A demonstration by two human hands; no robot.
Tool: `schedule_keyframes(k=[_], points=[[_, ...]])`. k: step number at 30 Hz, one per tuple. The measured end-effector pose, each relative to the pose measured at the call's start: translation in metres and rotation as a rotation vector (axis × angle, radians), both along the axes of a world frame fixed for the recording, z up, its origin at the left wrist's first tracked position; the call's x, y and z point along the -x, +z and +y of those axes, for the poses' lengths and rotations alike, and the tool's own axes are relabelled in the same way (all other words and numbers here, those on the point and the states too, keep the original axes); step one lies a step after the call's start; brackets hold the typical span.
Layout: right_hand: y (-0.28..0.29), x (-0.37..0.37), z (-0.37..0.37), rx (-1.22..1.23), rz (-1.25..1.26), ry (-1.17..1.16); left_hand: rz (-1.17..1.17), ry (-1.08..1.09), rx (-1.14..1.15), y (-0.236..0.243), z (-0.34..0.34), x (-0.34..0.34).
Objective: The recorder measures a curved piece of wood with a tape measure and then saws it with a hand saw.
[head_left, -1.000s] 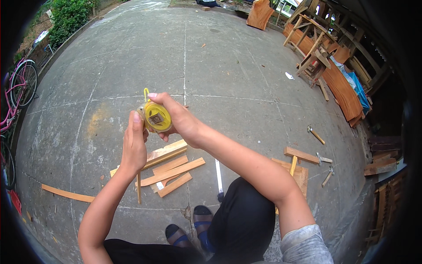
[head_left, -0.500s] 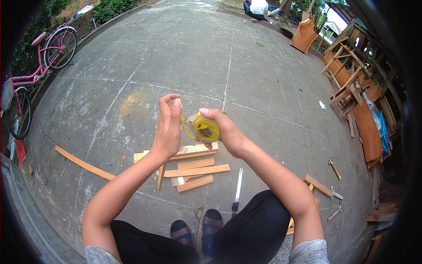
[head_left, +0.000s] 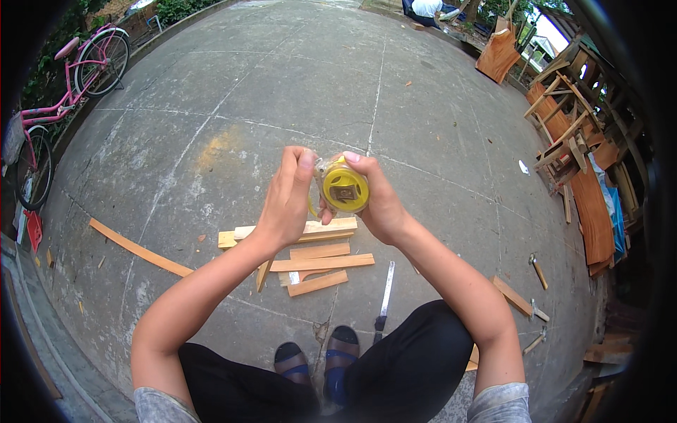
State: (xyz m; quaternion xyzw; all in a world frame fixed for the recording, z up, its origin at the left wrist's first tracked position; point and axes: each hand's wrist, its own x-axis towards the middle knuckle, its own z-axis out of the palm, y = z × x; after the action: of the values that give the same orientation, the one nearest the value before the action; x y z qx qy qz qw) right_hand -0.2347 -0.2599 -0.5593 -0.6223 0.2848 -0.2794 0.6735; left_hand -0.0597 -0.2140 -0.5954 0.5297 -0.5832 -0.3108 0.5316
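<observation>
A tape measure (head_left: 344, 189) with a clear case and yellow inside is gripped in my right hand (head_left: 384, 204), thumb on top. My left hand (head_left: 285, 201) pinches the end of its yellow blade (head_left: 312, 206) close beside the case, fingers bent. Part of the blade is hidden behind the left fingers. Both hands are raised over several wooden strips on the concrete. Among these are a pale stacked pair (head_left: 328, 228), a longer brown strip (head_left: 324, 263) and a short piece (head_left: 319, 283). A narrow upright-looking strip (head_left: 264, 273) shows by my left forearm.
A handsaw (head_left: 387, 290) lies right of the strips. Hammers (head_left: 538, 271) and a wood block (head_left: 513, 295) are farther right. One long thin strip (head_left: 137, 247) lies left. A pink bicycle (head_left: 67, 95), wooden frames (head_left: 564, 116), big planks (head_left: 591, 211) and another person (head_left: 427, 8) surround the yard.
My hands have come closer together, and less of the yellow blade shows between them. The whole view has shifted slightly, with the tape measure now a little farther right.
</observation>
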Motion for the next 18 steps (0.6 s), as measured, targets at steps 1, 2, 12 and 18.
schedule_keyframes(k=[1, 2, 12, 18], points=[[0.002, -0.001, 0.001, -0.022, -0.019, 0.018, -0.005, -0.028, 0.007, 0.006, 0.002, 0.001], [0.004, -0.003, 0.003, -0.024, -0.018, 0.02, -0.01, -0.055, 0.014, 0.012, 0.005, 0.002], [-0.003, -0.02, 0.027, -0.064, 0.008, 0.116, 0.244, 0.141, 0.055, 0.022, 0.001, -0.001], [-0.013, -0.022, 0.024, -0.093, 0.109, 0.116, 0.414, 0.097, -0.016, 0.018, -0.009, -0.013]])
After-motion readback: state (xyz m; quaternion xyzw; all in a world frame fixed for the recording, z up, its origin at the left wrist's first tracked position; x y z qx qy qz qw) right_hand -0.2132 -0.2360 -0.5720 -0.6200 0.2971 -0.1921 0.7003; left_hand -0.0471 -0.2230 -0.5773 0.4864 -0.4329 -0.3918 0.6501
